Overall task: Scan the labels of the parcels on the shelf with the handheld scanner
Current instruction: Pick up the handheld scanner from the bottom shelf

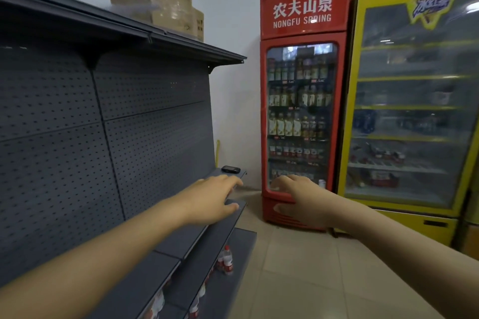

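Head view: both my left hand (215,195) and right hand (298,198) reach out open, holding nothing. Handheld scanner (230,169) lies on the shelf (234,176) end beyond my left fingers; probably light, rigid, best gripped around its body.

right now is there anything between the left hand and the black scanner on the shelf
Nothing. In the head view only bare grey shelf separates the left hand from the black scanner just beyond its fingertips.
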The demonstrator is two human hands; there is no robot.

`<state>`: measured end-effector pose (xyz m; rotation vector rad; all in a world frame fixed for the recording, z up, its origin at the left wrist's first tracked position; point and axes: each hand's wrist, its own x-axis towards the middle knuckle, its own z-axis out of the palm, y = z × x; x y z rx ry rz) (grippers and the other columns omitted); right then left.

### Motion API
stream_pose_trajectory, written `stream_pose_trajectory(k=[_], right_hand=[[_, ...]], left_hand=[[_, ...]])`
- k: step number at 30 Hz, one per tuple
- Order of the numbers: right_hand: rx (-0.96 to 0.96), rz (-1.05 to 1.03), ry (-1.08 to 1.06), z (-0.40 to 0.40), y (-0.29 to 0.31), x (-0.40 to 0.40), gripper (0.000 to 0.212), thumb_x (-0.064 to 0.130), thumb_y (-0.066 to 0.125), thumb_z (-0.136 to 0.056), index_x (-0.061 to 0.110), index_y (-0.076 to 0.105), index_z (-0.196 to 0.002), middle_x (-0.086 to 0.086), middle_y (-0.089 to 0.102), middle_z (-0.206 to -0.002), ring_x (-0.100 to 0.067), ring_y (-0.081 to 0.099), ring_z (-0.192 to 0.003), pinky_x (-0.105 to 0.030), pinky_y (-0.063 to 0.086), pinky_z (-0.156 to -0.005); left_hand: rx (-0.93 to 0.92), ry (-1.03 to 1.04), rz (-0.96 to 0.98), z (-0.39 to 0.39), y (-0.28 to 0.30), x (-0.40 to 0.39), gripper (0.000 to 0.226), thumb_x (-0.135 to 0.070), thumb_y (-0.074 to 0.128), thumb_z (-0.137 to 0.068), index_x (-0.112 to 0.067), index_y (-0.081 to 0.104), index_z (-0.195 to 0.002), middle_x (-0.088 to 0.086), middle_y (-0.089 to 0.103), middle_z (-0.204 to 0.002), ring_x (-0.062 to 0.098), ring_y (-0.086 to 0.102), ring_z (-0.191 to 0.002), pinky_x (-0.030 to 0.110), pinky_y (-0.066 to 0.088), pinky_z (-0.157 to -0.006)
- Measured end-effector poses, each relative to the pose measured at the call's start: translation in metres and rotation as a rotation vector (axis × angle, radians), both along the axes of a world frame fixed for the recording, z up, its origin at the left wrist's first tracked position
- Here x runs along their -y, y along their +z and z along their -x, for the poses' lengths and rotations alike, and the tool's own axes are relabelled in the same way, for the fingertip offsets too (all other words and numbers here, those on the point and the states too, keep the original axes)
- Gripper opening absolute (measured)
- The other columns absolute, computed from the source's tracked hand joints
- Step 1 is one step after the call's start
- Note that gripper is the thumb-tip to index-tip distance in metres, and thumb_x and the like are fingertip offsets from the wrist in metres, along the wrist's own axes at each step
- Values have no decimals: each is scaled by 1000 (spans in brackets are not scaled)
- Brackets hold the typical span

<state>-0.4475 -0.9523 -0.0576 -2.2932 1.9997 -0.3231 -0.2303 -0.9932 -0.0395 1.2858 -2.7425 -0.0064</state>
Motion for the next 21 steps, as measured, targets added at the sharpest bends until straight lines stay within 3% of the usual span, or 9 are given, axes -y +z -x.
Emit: stream_pose_trajectory(k=[8,21], right_hand=[[12,-11,-8,58,-12,121,54,33,58,-96,24,38,-146,-2,44,-147,-23,40,-134,-33,36,-107],[-32,-35,-25,115,-11,351,56,34,57,-97,24,36,-147,-6,43,-145,-27,39,-134,-40,39,-110]], left_hand=[[-9,18,-36,44,-10,124,52,-40,49,-97,-30,32,-144,-7,46,-137,15,46,-124,29,35,-102],[-2,3,-42,94,-20,370,55,-41,49,-97,-30,29,-146,-8,39,-146,11,41,-132,31,32,-109]])
